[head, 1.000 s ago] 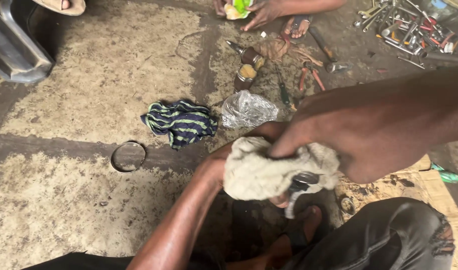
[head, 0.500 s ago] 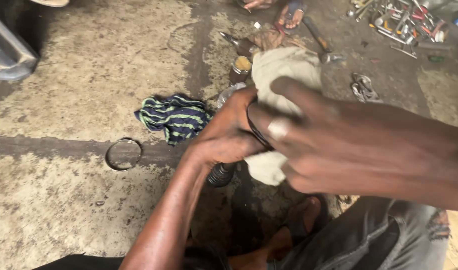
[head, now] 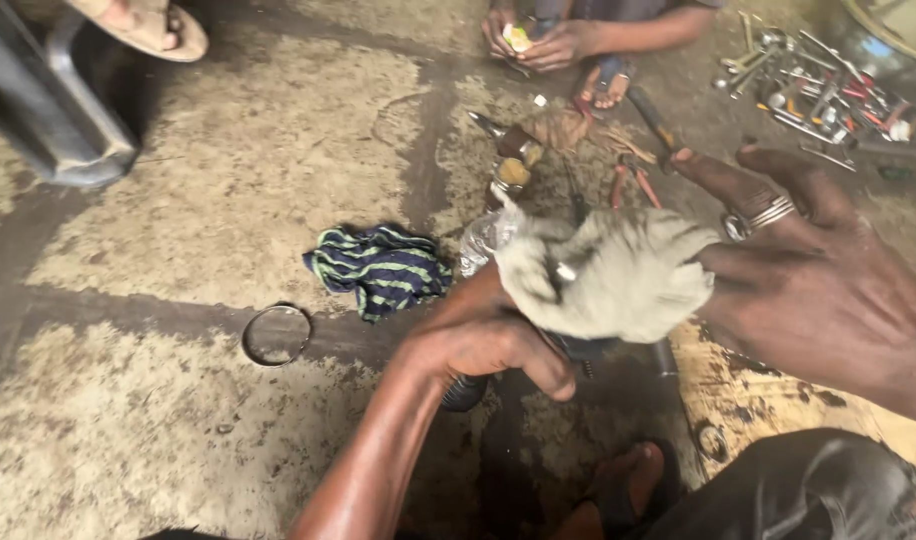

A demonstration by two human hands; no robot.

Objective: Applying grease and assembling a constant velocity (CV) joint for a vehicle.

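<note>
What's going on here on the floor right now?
A person sits on a stained concrete floor, the left hand gripping a dark part while the right hand presses a pale rag over it. A striped cloth and a metal ring lie nearby. Another person's hands work opposite.

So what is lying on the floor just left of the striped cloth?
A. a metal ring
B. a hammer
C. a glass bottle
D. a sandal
A: a thin metal ring lies flat on the concrete, down and to the left of the dark green-striped cloth, apart from it.
</note>
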